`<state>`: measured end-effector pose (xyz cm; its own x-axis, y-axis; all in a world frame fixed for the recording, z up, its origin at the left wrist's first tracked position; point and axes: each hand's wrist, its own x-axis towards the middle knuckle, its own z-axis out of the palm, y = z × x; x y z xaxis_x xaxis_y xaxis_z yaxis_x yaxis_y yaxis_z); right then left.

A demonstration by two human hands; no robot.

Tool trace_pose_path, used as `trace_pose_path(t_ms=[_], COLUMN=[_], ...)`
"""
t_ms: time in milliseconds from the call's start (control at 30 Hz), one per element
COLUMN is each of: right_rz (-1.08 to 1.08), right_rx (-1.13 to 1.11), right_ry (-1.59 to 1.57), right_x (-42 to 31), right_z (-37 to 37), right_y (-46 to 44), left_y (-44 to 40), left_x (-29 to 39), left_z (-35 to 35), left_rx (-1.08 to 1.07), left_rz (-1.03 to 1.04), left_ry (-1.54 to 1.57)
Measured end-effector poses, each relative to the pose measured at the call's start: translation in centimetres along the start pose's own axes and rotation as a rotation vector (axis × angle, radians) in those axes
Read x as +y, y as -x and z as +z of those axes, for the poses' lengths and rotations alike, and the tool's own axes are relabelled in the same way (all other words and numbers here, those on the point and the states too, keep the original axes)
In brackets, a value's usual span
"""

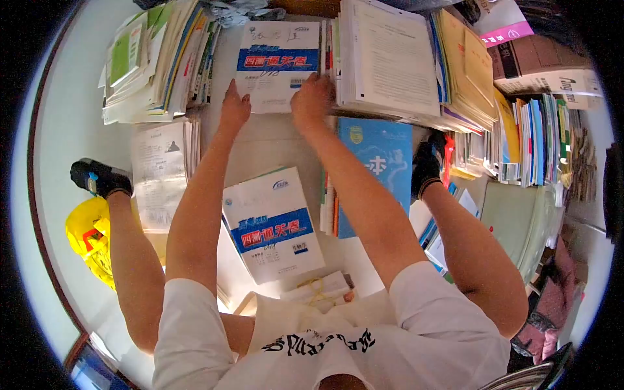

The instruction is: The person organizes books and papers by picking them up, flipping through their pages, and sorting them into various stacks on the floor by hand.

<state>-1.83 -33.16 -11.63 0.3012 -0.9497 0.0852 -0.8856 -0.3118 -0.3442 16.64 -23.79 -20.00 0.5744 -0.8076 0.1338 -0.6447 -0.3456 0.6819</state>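
Item: white paper booklet with blue band and red lettering (278, 64), lying between both hands. Left hand (235, 108): fingers standing loosely apart at the booklet's lower left edge. Right hand (312, 101): fingers curling at its lower right corner; whether they are gripping, cannot tell. Second white-and-blue paper booklet (272, 227): lying below the first, toward the body. Thick stack of white printed sheets (395, 65): sitting to its right.
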Motion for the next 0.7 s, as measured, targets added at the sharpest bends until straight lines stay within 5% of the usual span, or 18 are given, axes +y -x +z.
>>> trace_pose_path(t_ms=[200,367,400,567,700], right_rz=[-0.295,-0.311,-0.287,-0.049,0.074], right_rx=[0.271,0.065,-0.067,-0.047,-0.193], right_ry=[0.017,-0.283,-0.418,-0.429,-0.335], right_x=[1.5,1.7,1.6,2.8,3.9], right_z=[0.8,-3.0,-4.0,-0.9,-2.0], right_y=[3.1,10.1,11.6,19.2,25.9], left_y=[2.4,8.5,10.0,23.1,34.5], left_x=[1.0,4.9,5.7,9.4,10.3], left_z=[-2.4,-9.1,-10.2,-11.8,-9.3], left_rx=[-0.059,-0.078,-0.066,0.300,0.142], left_rz=[0.062,0.313,0.251,0.008,-0.413], left_ry=[-0.100,-0.168,-0.119,-0.184,-0.201])
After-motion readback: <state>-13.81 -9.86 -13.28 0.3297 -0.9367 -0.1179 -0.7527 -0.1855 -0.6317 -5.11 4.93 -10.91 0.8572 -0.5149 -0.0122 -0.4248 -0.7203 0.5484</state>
